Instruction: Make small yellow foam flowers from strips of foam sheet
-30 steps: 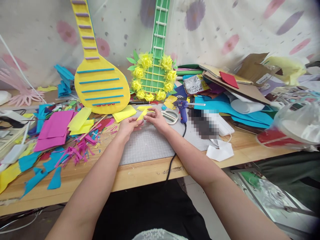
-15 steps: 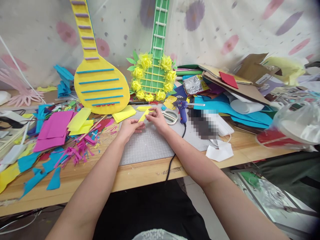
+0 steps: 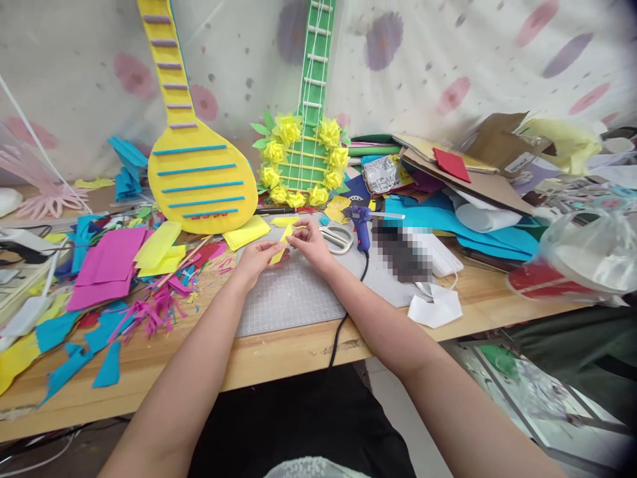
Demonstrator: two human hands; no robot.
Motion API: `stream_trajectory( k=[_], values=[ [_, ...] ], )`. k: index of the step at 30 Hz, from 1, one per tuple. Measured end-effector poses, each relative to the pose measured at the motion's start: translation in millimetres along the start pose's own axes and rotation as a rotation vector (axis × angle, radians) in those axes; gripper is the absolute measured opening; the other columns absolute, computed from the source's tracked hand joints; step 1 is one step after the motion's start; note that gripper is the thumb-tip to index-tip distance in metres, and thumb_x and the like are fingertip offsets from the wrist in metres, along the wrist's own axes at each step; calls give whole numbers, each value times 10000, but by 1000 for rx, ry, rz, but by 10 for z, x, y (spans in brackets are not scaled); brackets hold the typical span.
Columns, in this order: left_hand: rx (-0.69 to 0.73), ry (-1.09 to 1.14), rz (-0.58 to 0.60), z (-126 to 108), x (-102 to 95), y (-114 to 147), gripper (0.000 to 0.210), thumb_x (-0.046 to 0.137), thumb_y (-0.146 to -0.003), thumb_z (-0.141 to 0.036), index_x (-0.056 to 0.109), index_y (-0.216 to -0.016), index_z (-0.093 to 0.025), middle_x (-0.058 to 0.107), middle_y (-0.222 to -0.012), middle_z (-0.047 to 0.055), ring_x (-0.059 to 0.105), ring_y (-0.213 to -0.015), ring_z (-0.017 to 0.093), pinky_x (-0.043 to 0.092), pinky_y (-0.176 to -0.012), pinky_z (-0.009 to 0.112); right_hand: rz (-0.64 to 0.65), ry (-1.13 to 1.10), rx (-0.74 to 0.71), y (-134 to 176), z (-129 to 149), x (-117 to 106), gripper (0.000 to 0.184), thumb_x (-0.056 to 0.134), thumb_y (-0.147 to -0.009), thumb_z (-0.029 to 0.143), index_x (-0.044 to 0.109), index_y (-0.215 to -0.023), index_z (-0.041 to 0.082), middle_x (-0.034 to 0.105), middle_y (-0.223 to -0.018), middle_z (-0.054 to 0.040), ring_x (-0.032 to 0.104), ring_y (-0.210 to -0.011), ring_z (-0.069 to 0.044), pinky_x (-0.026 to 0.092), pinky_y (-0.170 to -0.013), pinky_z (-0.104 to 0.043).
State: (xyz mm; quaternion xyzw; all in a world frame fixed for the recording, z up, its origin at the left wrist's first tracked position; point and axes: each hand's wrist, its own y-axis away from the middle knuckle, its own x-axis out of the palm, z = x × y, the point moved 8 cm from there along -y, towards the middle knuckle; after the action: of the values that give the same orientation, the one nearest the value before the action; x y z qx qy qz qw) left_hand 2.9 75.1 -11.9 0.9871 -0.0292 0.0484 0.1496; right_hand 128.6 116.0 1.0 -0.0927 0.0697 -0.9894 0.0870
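A narrow strip of yellow paper (image 3: pixel 281 244) is pinched between my two hands above the grey cutting mat (image 3: pixel 293 299). My left hand (image 3: pixel 259 259) grips its lower left side with thumb and fingers. On the other side, the fingertips of my right hand (image 3: pixel 309 242) close on the strip's edge. Behind them lie another yellow strip (image 3: pixel 285 221) and a folded stack of yellow paper (image 3: pixel 247 232). White-handled scissors (image 3: pixel 336 239) rest just right of my right hand, beside a blue hot glue gun (image 3: pixel 361 229) with a clear glue stick in its back.
A yellow paper lute (image 3: pixel 202 176) and a green one (image 3: pixel 311 149) ringed with yellow paper flowers lean at the back. Coloured paper scraps (image 3: pixel 107 265) cover the left. Cardboard and paper sheets (image 3: pixel 478 172) pile up right, near a bagged red-and-white tub (image 3: pixel 552 279). A black cord (image 3: pixel 341 332) crosses the table edge.
The yellow strip has turned more upright between my fingers, and its lower end now shows below my left fingertips. Both hands keep hold of it. The whole view has shifted slightly.
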Motion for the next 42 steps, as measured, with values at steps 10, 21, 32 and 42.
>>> stream_trajectory(
  k=[10, 21, 32, 42],
  values=[
    [48, -33, -73, 42, 49, -31, 408, 788, -473, -456, 657, -670, -124, 686, -626, 32, 665, -661, 172, 531, -640, 290, 26, -29, 145, 61, -36, 101, 584, 770, -493, 308, 438, -965, 213, 537, -553, 117, 506, -528, -81, 382, -556, -227],
    [-85, -101, -74, 69, 72, -20, 299, 801, -526, -323, 632, -640, -104, 694, -645, 68, 670, -627, 161, 523, -583, 248, -153, -65, 131, -70, -89, -150, 513, 740, -526, 304, 410, -908, 218, 601, -593, 86, 547, -565, -94, 418, -631, -262],
    [-121, -157, -27, 93, 98, -37, 292, 787, -555, -333, 644, -668, -106, 706, -682, 90, 680, -669, 176, 523, -586, 250, -121, 3, 85, -89, -49, -142, 454, 697, -591, 375, 402, -907, 233, 572, -591, 89, 536, -557, -105, 400, -598, -258],
    [-103, -144, 10, 64, 69, -28, 330, 769, -570, -376, 671, -724, -101, 713, -713, 117, 684, -668, 194, 521, -564, 256, -216, -54, 84, -52, -116, -305, 388, 688, -599, 354, 432, -863, 228, 496, -546, 98, 550, -603, -113, 410, -639, -254]
  ],
)
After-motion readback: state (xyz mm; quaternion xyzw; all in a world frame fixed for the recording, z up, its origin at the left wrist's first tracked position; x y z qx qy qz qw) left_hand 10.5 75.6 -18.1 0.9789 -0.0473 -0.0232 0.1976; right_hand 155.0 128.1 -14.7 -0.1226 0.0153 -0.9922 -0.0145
